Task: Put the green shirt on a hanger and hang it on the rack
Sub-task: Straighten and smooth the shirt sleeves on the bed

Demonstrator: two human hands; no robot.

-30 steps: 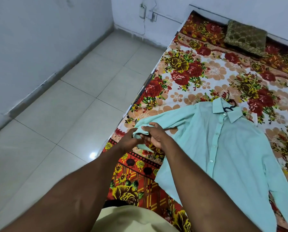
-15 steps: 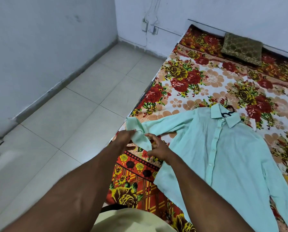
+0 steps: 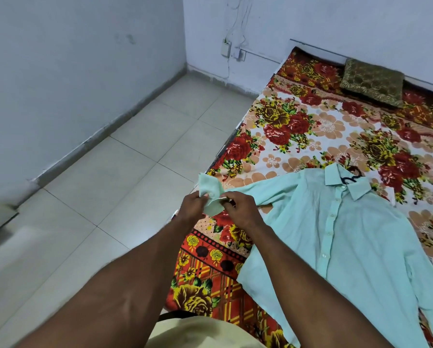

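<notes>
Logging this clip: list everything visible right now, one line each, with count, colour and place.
Light green button-up shirt: one, mint, buttoned, flat on the bed.
Dark hanger hook: one, blackish, at the shirt collar.
Floral bedsheet: one, red, yellow, cream, covering the bed.
Quilted cushion: one, olive-gold, bed's far end.
Wall socket box: one, white, far wall.
Tiled floor: one, beige, left of bed.
Pale yellow garment: one, bottom edge, on the person.
Left hand: one, pinching the shirt's sleeve cuff.
Right hand: one, pinching the same cuff.
</notes>
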